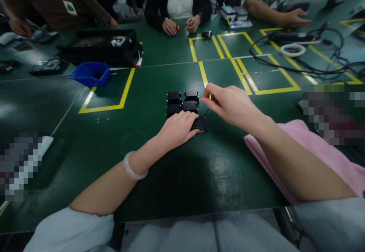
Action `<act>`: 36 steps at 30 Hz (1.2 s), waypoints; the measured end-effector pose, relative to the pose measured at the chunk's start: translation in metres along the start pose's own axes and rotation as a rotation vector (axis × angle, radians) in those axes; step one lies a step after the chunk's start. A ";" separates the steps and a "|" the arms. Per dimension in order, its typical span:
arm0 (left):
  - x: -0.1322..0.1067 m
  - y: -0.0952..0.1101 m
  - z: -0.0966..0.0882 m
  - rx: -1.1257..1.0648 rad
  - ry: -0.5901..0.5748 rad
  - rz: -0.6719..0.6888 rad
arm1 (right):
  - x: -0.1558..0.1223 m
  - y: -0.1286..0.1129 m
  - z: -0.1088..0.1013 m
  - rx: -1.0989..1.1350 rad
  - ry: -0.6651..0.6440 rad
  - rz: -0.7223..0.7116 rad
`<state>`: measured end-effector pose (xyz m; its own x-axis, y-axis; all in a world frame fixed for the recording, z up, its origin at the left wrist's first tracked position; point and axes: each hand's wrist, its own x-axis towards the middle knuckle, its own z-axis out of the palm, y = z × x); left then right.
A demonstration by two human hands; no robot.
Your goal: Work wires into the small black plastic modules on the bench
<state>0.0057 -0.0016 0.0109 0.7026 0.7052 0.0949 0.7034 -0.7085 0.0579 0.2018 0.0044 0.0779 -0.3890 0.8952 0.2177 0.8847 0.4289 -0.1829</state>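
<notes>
Several small black box-shaped parts stand in a tight block on the green table. My left hand lies with its fingers curled over another black part at the block's near right corner and presses it to the table. My right hand hovers just right of the block. Its thumb and forefinger are pinched on a thin dark wire that runs down to that part.
A blue bin and a black tray sit at the far left. Yellow tape lines mark zones. Black cables and a white ring lie far right. Three other people sit across the table. A pink cloth lies under my right forearm.
</notes>
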 end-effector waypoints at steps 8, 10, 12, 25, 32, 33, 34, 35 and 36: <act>0.000 -0.001 0.001 0.003 0.006 0.004 | -0.001 0.000 -0.002 0.039 -0.026 0.005; 0.000 -0.001 0.001 0.002 0.005 0.005 | 0.000 0.000 -0.001 0.028 -0.018 -0.007; 0.000 -0.001 0.001 0.000 0.003 0.004 | 0.000 0.000 0.000 0.011 -0.009 -0.007; 0.000 0.000 0.000 -0.006 0.005 0.003 | -0.001 -0.002 -0.002 0.041 -0.019 -0.004; 0.000 -0.001 0.002 0.000 0.012 0.004 | 0.001 -0.001 0.001 -0.005 -0.008 0.034; 0.000 -0.001 0.001 0.001 0.013 0.004 | 0.000 -0.001 0.001 0.000 -0.008 0.030; 0.000 -0.001 0.001 0.001 0.013 0.003 | 0.000 -0.001 0.000 0.010 -0.008 0.027; 0.000 0.000 0.001 0.002 0.013 0.003 | 0.000 0.000 0.000 0.025 -0.012 0.024; 0.000 0.000 0.001 0.002 0.012 0.003 | 0.000 0.000 -0.001 0.040 -0.014 0.024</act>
<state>0.0055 -0.0016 0.0101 0.7031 0.7031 0.1065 0.7018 -0.7102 0.0560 0.2017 0.0038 0.0785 -0.3721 0.9066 0.1990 0.8826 0.4119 -0.2265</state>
